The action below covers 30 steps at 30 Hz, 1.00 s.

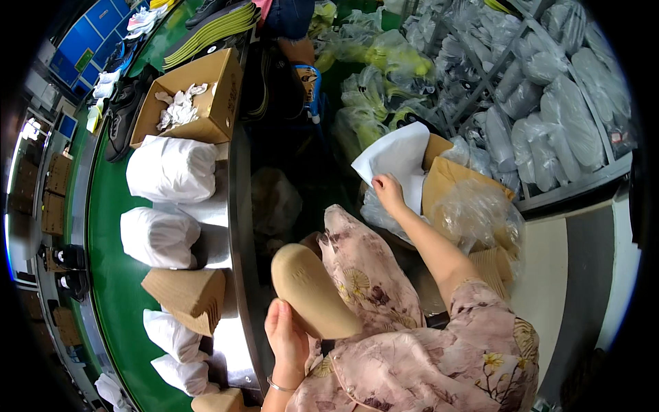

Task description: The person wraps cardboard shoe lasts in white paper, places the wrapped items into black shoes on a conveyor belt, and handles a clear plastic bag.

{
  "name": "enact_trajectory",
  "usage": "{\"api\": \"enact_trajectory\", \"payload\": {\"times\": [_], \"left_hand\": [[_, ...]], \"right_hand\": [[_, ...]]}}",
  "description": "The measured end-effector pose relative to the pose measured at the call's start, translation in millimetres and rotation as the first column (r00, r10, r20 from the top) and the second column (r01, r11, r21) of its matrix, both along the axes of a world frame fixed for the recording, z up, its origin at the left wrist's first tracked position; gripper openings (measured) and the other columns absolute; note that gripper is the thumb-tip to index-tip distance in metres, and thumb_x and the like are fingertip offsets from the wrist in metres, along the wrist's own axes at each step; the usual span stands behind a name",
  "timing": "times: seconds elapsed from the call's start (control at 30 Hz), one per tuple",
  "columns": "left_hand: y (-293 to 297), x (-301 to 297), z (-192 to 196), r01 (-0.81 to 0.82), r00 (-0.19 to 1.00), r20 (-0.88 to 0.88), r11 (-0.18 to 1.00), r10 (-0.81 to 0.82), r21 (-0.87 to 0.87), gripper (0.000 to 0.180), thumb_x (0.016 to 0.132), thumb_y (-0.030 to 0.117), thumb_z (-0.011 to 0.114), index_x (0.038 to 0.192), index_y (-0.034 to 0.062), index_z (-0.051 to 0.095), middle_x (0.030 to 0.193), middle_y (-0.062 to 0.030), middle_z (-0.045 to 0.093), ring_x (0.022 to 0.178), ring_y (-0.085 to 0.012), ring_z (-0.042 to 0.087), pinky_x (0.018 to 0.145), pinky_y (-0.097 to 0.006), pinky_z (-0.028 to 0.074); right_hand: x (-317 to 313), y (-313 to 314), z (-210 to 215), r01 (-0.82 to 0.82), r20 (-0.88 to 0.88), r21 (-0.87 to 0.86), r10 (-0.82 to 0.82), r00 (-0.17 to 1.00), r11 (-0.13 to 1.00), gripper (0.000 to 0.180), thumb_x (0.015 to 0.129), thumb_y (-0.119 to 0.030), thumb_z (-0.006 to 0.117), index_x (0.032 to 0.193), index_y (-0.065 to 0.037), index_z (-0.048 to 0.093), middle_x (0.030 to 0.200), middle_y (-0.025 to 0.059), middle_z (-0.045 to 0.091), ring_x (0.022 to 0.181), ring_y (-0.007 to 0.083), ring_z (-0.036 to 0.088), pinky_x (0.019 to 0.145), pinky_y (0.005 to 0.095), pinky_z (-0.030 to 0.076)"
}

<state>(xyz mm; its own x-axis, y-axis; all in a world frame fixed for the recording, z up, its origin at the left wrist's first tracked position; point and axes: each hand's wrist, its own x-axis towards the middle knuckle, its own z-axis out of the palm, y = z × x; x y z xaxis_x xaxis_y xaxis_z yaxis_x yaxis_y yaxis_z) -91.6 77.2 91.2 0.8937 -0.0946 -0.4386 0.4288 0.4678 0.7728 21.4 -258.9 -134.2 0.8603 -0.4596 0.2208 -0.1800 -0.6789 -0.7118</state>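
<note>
My left hand (pixel 285 340) is closed round the lower side of a tan, shoe-shaped moulded insert (pixel 305 285), held tilted above my lap. Out to the right, my right hand (pixel 389 192) pinches the near edge of a white paper sheet (pixel 395 154). That sheet stands up against brown paper (pixel 456 185) and clear plastic wrapping (pixel 473 216). White paper-wrapped bundles (pixel 171 170) line the steel ledge to my left. Between them lies a nested stack of tan inserts (pixel 185 295).
A cardboard box (pixel 223 103) with crumpled white paper sits at the ledge's far end. Beyond the steel ledge (pixel 244 275) runs a green belt (pixel 103 275) carrying shoes (pixel 127 110). At right stands a metal rack (pixel 583 185) of bagged items. Another person's leg (pixel 298 51) shows ahead.
</note>
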Motion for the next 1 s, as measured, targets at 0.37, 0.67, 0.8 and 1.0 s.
{"api": "enact_trajectory", "payload": {"times": [0.37, 0.67, 0.8, 1.0], "left_hand": [[-6, 27, -39, -0.002, 0.978, -0.209, 1.000, 0.002, 0.000, 0.019, 0.093, 0.021, 0.049, 0.086, 0.0041, 0.055, 0.088, -0.0029, 0.061, 0.083, -0.0104, 0.055, 0.077, -0.024, 0.043], [-18, 50, -45, 0.015, 0.970, -0.243, 1.000, -0.012, 0.011, 0.018, 0.093, 0.020, 0.048, 0.089, 0.0037, 0.056, 0.091, -0.0035, 0.061, 0.085, -0.0115, 0.055, 0.079, -0.025, 0.043], [-22, 55, -52, 0.097, 0.971, -0.217, 0.994, -0.104, -0.040, 0.019, 0.093, 0.020, 0.049, 0.092, 0.0028, 0.056, 0.093, -0.0041, 0.061, 0.087, -0.0119, 0.055, 0.081, -0.026, 0.042], [-41, 56, -61, 0.051, 0.962, -0.266, 0.996, -0.070, -0.077, 0.016, 0.090, 0.017, 0.053, 0.096, 0.0022, 0.056, 0.096, -0.0042, 0.060, 0.090, -0.0128, 0.055, 0.083, -0.027, 0.042]], "right_hand": [[64, -29, -64, 0.049, -0.224, -0.122, -0.075, 0.972, 0.991, 0.017, 0.074, -0.021, 0.067, 0.077, -0.008, 0.057, 0.087, 0.0138, 0.052, 0.088, 0.0334, 0.050, 0.073, 0.0406, 0.043], [54, -60, -51, -0.173, -0.377, 0.012, 0.165, 0.911, 0.985, 0.021, 0.081, -0.024, 0.058, 0.082, -0.004, 0.064, 0.095, 0.0161, 0.054, 0.093, 0.0329, 0.051, 0.081, 0.0376, 0.041], [38, -68, -28, -0.262, -0.286, -0.053, 0.237, 0.928, 0.964, 0.019, 0.083, -0.020, 0.055, 0.085, -0.004, 0.064, 0.122, 0.0167, 0.046, 0.108, 0.0306, 0.047, 0.091, 0.0338, 0.038], [-20, -12, 136, -0.398, -0.031, 0.557, 0.497, 0.867, 0.729, 0.015, 0.085, -0.009, 0.053, 0.089, 0.001, 0.062, 0.127, 0.0132, 0.044, 0.111, 0.0222, 0.045, 0.094, 0.0298, 0.036]]}}
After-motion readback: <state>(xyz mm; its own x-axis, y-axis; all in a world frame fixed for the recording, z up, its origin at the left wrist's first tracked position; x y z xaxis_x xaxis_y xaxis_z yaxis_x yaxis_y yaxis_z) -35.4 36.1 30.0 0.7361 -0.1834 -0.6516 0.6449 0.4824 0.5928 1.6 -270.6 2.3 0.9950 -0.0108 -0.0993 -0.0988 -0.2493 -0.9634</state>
